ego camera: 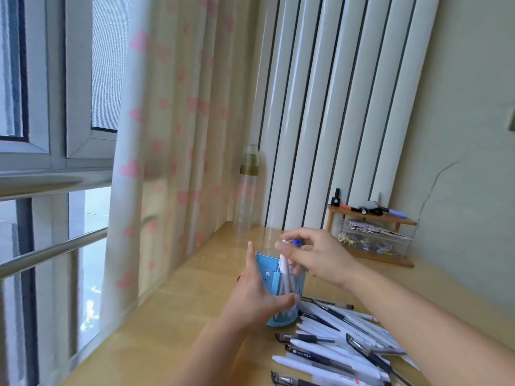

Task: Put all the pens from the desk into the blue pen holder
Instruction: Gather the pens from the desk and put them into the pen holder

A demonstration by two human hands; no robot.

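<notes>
Bench [172, 324], light wood, runs from near left to far right along a window [55, 107] with a heart-print curtain [167, 135]; white ribbed radiator [334, 107] on the far wall. Far right on the bench: small wooden shelf [370, 218] with odd bits on top and a clear box [376, 240] under it. A clear bottle [248, 190] stands at the far edge by the curtain. Blue pen holder [267, 271] sits upright mid-bench, translucent blue, several pens already standing inside. Left hand [256, 296] wraps the holder from the left side, thumb across the near lower wall, index pointing up along the far-left rim, fingers partly spread, touching the holder and steadying it. Right hand [317, 254] is above the holder mouth, thumb and fingers [284, 246] pinched closed on the top ends of a small bunch of pens [284, 264], white barrel plus one with a blue cap; their lower ends are already inside the holder. Exact count in the pinch: can't tell, motion blur. Loose pile of pens [340, 346] lies flat on the bench just right of and nearer than the holder, white and clear barrels with black clips, overlapping at mixed angles, running off the near edge of view.
</notes>
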